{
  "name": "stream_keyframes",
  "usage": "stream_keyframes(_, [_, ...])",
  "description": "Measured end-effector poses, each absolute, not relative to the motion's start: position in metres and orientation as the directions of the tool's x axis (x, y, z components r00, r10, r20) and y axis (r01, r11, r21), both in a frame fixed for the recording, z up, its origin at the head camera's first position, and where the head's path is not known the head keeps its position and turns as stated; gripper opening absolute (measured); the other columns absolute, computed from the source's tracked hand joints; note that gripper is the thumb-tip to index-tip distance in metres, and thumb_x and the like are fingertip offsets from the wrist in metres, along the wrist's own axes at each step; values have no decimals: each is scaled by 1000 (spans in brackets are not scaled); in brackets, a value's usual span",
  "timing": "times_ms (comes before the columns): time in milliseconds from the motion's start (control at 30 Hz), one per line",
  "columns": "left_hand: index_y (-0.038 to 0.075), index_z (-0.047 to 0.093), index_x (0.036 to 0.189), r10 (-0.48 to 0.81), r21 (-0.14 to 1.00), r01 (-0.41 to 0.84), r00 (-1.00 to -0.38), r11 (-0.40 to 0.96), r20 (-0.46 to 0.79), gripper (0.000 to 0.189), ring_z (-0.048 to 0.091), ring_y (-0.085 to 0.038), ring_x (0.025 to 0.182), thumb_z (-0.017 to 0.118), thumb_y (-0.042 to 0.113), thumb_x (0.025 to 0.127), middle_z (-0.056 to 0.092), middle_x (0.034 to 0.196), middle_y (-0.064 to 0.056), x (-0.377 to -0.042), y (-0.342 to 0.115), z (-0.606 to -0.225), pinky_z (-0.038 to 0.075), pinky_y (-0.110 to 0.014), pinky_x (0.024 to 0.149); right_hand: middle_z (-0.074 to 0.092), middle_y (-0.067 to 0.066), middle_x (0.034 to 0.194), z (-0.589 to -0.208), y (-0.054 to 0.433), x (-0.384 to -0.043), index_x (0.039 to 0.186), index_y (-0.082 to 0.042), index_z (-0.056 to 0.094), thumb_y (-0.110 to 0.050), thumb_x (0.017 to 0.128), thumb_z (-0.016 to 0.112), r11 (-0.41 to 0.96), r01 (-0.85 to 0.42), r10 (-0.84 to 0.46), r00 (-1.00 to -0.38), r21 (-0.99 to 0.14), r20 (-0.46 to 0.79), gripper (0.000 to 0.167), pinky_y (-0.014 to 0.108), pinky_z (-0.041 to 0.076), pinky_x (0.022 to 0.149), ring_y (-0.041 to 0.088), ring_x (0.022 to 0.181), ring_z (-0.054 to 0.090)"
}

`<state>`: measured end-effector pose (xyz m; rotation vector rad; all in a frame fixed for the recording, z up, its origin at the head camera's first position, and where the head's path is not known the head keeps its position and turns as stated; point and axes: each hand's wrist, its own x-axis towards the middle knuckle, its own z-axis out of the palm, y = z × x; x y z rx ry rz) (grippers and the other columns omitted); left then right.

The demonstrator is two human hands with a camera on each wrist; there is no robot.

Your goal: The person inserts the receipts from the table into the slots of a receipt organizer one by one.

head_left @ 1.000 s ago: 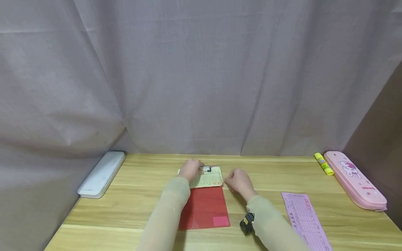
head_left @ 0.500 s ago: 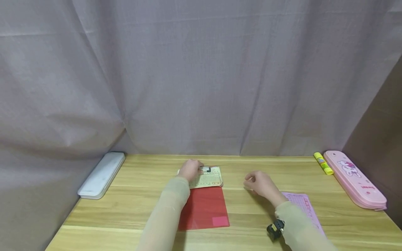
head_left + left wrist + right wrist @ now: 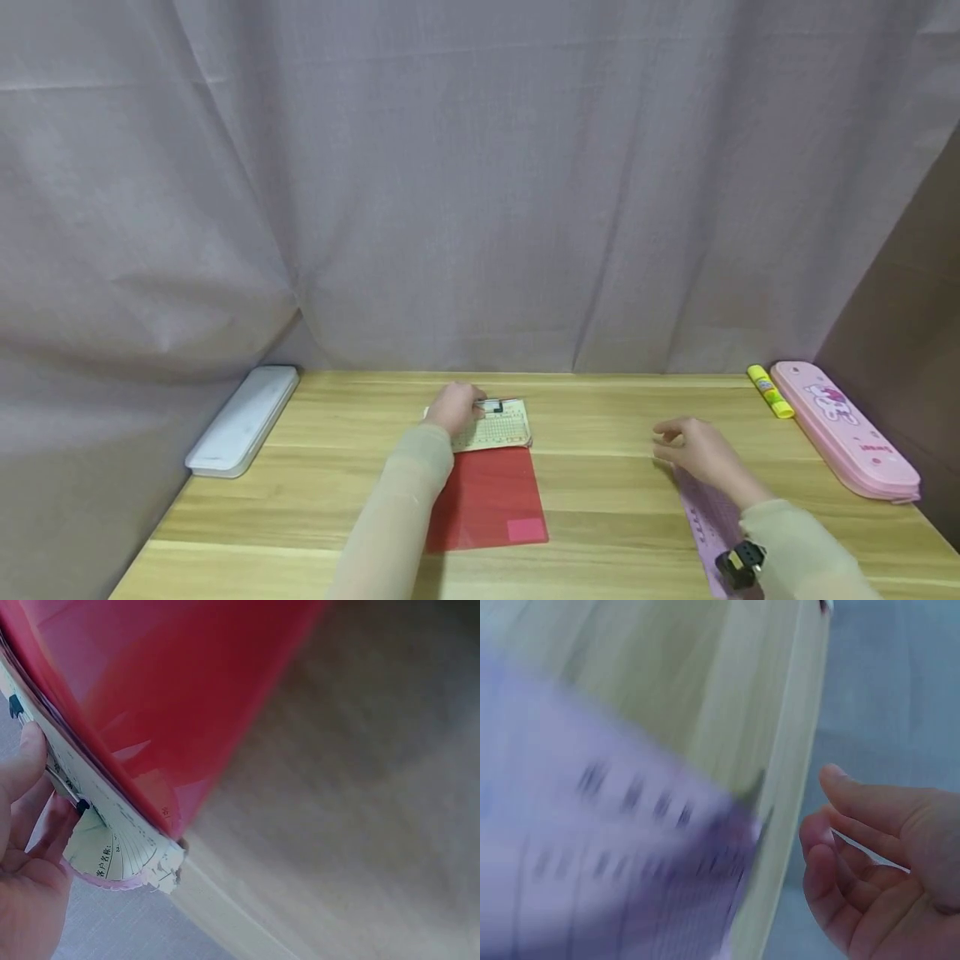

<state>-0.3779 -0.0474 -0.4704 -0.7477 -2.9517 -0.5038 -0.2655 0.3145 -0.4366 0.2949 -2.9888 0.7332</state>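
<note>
My left hand grips the top edge of a pad of pale yellow printed forms, which has a red cover lying toward me. In the left wrist view, the thumb presses by a metal clip with black ends, and the page edges fan out in a bend beside the fingers. My right hand is over the far end of a loose purple printed form, holding nothing. Its fingers are loosely bent with the thumb apart, as the right wrist view shows, and the purple form is blurred there.
A white case lies along the table's left edge. At the far right are a yellow glue stick and a pink pencil case. A grey curtain hangs behind the wooden table.
My right hand has moved right, from beside the pad's right edge to over the purple form, and its fingers have loosened. The left hand has stayed on the pad.
</note>
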Motion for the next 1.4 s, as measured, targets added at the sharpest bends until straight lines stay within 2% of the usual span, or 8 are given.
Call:
stream_keyframes(200, [12,74,104,453,300,474,-880,828,140,22,68,-18,93,73,19,83,73,99,-1,-378,-48,-471,54,-30,82,62,34,100,-440,342,-256,106,15,62,-13,73,78,903,-200,-164,-979,-379,125,46,61,46,82,52,94,57])
stream_keyframes(400, [12,73,106,457,301,476,-879,826,137,24,67,-19,96,72,19,83,72,102,-2,-378,-49,-474,54,-30,84,57,39,101,-445,364,-249,107,20,58,-14,65,82,933,-180,-149,-981,-312,121,59,64,43,84,56,96,53])
stream_keyframes(600, [12,73,106,444,301,461,-887,835,128,24,67,-19,96,72,19,84,72,102,-2,-379,-48,-474,54,-30,85,56,40,107,-452,371,-248,116,21,52,-10,63,82,931,-163,-149,-986,-327,68,68,65,42,86,57,100,52])
stream_keyframes(800, [11,74,105,446,298,464,-885,834,133,23,67,-19,95,73,18,83,72,101,-3,-379,-48,-471,54,-30,84,62,31,96,-451,370,-252,116,16,55,-3,66,78,923,-161,-154,-987,-350,48,58,61,45,82,48,92,59])
stream_keyframes(1033, [12,74,105,463,277,484,-875,830,142,23,68,-18,94,72,20,83,73,101,-2,-378,-47,-472,54,-29,84,65,17,87,-452,372,-253,99,6,66,-5,70,77,928,-148,-154,-988,-341,11,33,55,47,76,35,82,60])
stream_keyframes(1167, [11,74,105,460,283,482,-876,829,142,24,68,-19,95,72,19,83,73,101,-2,-377,-46,-471,54,-29,84,62,10,82,-453,374,-254,88,0,64,-6,72,76,928,-102,-116,-993,-359,-19,21,45,48,70,25,77,56])
stream_keyframes(1267, [11,74,105,459,284,481,-877,830,144,24,68,-19,94,73,19,83,73,101,-2,-376,-46,-470,54,-29,83,57,5,77,-456,375,-253,84,-2,60,-7,71,78,927,-102,-106,-994,-361,8,23,36,44,63,19,71,51])
stream_keyframes(1400, [11,74,104,454,283,477,-879,832,146,24,68,-18,94,73,19,82,73,100,-2,-376,-46,-471,54,-29,83,56,4,75,-456,375,-252,91,1,59,-9,69,79,923,-115,-104,-993,-367,50,31,33,43,61,17,69,50])
